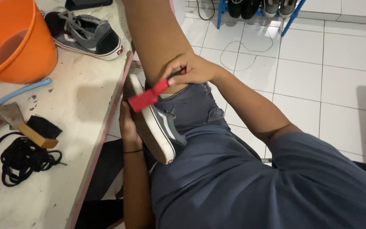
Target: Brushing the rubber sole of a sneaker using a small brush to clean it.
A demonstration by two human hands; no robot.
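Note:
My right hand (191,70) grips the handle of a red brush (147,98) and presses its head against the white sole edge of a grey sneaker (159,127). My left hand (128,125), with a thin black band at the wrist, holds that sneaker from underneath on the sole side. The shoe is tilted on its side across my lap, between my raised bare leg (157,38) and the table edge. My left fingers are mostly hidden behind the shoe.
The worn white table (81,106) on the left carries an orange bucket (18,42), a second grey sneaker (85,34), a wooden brush with black bristles (39,131), black laces (22,159) and a blue-handled brush (20,93). A blue shoe rack (255,10) stands on the white tile floor.

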